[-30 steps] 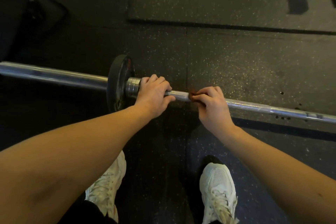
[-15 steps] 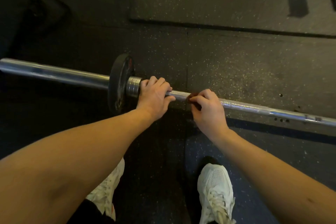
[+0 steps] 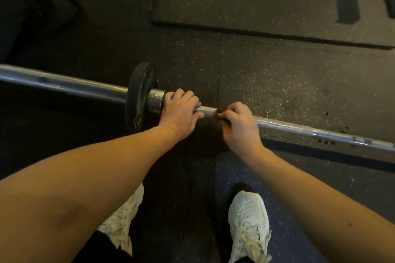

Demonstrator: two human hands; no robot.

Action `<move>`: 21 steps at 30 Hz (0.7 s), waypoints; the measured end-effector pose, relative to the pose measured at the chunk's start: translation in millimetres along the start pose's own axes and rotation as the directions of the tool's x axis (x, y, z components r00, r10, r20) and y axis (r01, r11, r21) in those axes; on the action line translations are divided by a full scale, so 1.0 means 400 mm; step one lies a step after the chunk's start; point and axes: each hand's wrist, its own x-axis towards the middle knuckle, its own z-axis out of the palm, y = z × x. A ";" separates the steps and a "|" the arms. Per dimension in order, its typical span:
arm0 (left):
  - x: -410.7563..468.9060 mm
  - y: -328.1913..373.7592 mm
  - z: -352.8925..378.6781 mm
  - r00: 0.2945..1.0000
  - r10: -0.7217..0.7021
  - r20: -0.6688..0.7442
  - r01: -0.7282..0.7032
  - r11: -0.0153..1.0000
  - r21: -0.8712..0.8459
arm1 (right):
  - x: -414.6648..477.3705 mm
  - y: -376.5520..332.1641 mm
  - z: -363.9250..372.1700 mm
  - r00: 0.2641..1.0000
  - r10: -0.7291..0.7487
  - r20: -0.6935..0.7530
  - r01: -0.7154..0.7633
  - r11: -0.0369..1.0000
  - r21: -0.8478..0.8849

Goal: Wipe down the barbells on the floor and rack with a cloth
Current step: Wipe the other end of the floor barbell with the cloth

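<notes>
The barbell [image 3: 299, 129] lies across the speckled rubber floor [image 3: 277, 83]. Its black plate [image 3: 139, 96] stands just left of the left hand [image 3: 180, 115], whose fingers wrap the shaft beside the collar. A short bare stretch separates it from the right hand [image 3: 239, 126], which pinches a small brown cloth [image 3: 220, 111] against the shaft. Rightward, bare shaft runs to the frame edge. Beyond both hands, open floor reaches a raised mat edge [image 3: 256, 32].

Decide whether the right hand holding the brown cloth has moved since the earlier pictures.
Yes, slightly: the right hand, gripping the small brown cloth, has slid left along the silver steel barbell toward the black round weight plate, which stayed put.
</notes>
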 end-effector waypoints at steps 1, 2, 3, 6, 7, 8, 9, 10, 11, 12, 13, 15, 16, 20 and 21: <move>-0.001 -0.001 0.005 1.000 0.003 -0.004 -0.003 1.000 -0.013 | -0.018 0.023 -0.005 1.000 0.013 -0.024 -0.013 1.000 0.004; -0.003 -0.002 0.009 1.000 0.003 -0.012 -0.004 1.000 -0.025 | -0.027 0.038 -0.007 0.999 0.033 -0.043 -0.033 0.999 0.005; -0.003 -0.002 0.009 1.000 0.004 -0.017 -0.005 1.000 -0.031 | -0.030 0.043 -0.007 0.997 0.051 -0.059 -0.051 0.999 -0.001; -0.003 -0.004 0.010 1.000 -0.002 -0.023 0.001 0.999 -0.039 | -0.010 0.024 0.007 0.996 0.029 -0.079 -0.031 0.999 -0.026; -0.004 -0.002 0.011 1.000 -0.008 -0.026 0.007 0.999 -0.040 | 0.002 0.011 0.013 0.998 0.007 -0.067 -0.010 0.999 -0.038; -0.004 0.000 0.012 0.999 -0.014 -0.029 0.013 0.999 -0.040 | 0.014 -0.003 0.017 0.999 -0.015 -0.048 0.012 0.999 -0.048; -0.003 0.003 0.012 0.999 -0.019 -0.031 0.018 0.999 -0.040 | 0.027 -0.014 0.021 0.999 -0.036 -0.025 0.035 0.998 -0.054; -0.003 0.006 0.012 0.999 -0.024 -0.031 0.023 0.999 -0.039 | 0.037 -0.022 0.022 0.998 -0.055 -0.004 0.055 0.997 -0.059; -0.003 0.007 0.012 0.999 -0.028 -0.030 0.026 0.999 -0.039 | 0.043 -0.025 0.021 0.998 -0.069 0.012 0.070 0.996 -0.063; -0.002 0.006 0.012 0.999 -0.029 -0.029 0.028 0.999 -0.038 | 0.043 -0.024 0.020 0.997 -0.073 0.020 0.074 0.995 -0.064; -0.002 0.005 0.013 0.999 -0.027 -0.030 0.026 0.999 -0.035 | 0.037 -0.017 0.018 0.997 -0.069 0.024 0.070 0.995 -0.064; -0.003 0.001 0.014 0.999 -0.023 -0.035 0.022 0.999 -0.025 | 0.006 0.006 0.013 0.998 -0.057 0.000 0.057 0.996 -0.062; -0.004 -0.001 0.016 0.999 -0.021 -0.038 0.020 0.999 -0.025 | -0.011 0.017 0.011 0.999 -0.046 -0.019 0.045 0.998 -0.054; -0.008 0.003 0.024 0.999 -0.023 -0.041 0.022 0.999 -0.035 | -0.021 0.011 0.009 0.999 0.040 -0.026 -0.041 0.999 -0.034; -0.008 0.003 0.024 0.999 -0.027 -0.045 0.025 0.999 -0.036 | -0.011 0.001 0.010 0.998 0.060 -0.027 -0.060 0.998 -0.034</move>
